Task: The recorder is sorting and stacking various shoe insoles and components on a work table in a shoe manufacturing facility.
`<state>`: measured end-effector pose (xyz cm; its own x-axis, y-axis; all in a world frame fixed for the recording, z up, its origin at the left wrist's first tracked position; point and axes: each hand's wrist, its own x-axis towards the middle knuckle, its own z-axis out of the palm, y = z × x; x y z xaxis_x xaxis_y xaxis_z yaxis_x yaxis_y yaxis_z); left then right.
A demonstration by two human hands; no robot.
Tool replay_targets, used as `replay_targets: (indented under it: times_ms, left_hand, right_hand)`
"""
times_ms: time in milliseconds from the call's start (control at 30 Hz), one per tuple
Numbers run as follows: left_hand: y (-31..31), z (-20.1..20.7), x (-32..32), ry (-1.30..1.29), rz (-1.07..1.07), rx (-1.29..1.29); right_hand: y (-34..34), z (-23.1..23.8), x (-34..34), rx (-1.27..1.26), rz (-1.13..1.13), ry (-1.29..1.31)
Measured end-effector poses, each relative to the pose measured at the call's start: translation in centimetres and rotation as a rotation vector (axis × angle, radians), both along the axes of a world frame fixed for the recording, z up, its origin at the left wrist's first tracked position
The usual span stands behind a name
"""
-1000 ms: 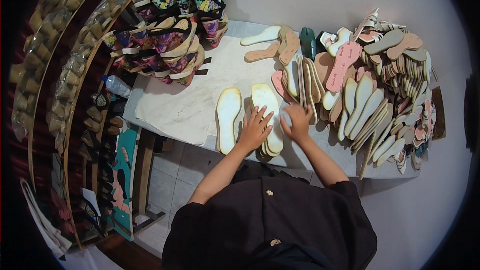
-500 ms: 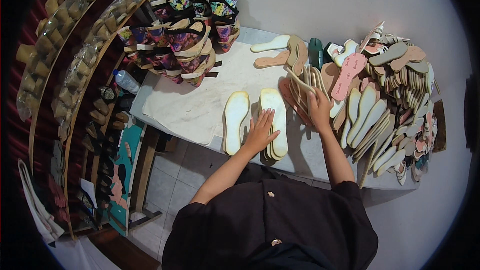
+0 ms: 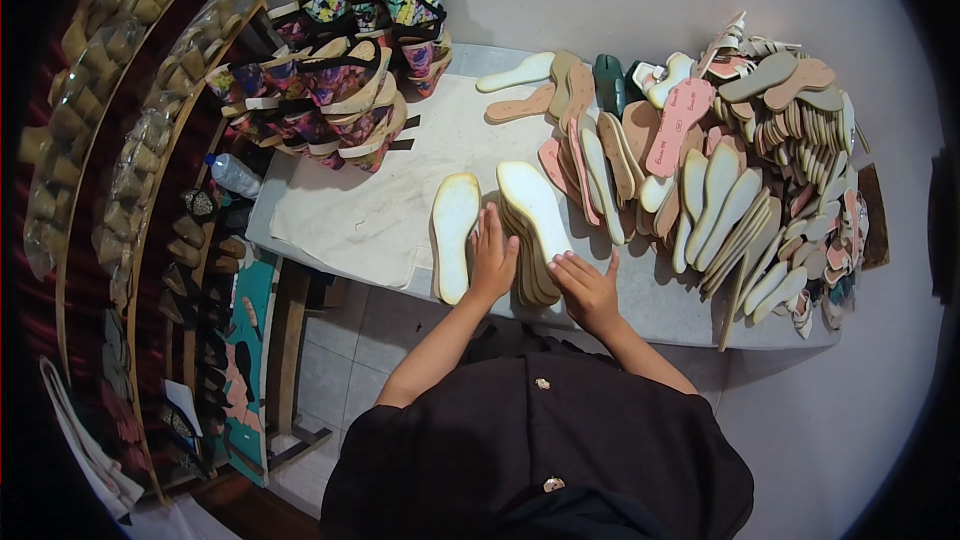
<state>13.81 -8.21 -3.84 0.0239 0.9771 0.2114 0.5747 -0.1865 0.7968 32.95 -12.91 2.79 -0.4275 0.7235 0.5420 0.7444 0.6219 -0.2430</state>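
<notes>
1. Holding left hand [image 3: 493, 258] flat, fingers straight, beside the stack of insoles [image 3: 530, 204], at two o'clock on the counter [image 3: 655, 285].
2. Touching that stack, at ten o'clock, with right hand [image 3: 590, 292], thumb spread wide.
3. Having a single insole [image 3: 455, 240] at the left hand's ten o'clock.

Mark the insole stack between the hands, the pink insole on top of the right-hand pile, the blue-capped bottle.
Insole stack [image 3: 537, 218]: head view, middle of its top face.
Pink insole [image 3: 680, 128]: head view, middle of its upper face.
Blue-capped bottle [image 3: 236, 176]: head view, middle of its clear body.
</notes>
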Motion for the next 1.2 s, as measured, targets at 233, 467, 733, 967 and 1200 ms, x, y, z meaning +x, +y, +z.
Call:
replay_targets:
  times_ms: [233,467,733,967,1200]
  left_hand:
    - [0.3,0.5,-0.4,-0.016,-0.019,0.041]
    - [-0.4,-0.1,-0.7,-0.074,-0.106,-0.036]
    - [-1.4,-0.3,1.6,-1.256,-0.064,-0.875]
    - [-0.9,0.8,2.1,-1.208,0.018,-0.899]
    - [-1.3,-0.8,2.3,-1.315,-0.088,-0.962]
  right_hand:
    - [-1.7,-2.2,-1.3,-0.283,0.044,0.013]
    - [2.5,-3.9,-1.7,-0.47,-0.218,0.417]
    - [6.2,-6.1,-2.6,-1.437,-0.209,0.999]
    - [5.8,-7.7,-4.2,-1.444,-0.287,1.124]
    - [5.3,-5.8,-3.0,-1.355,-0.268,1.133]
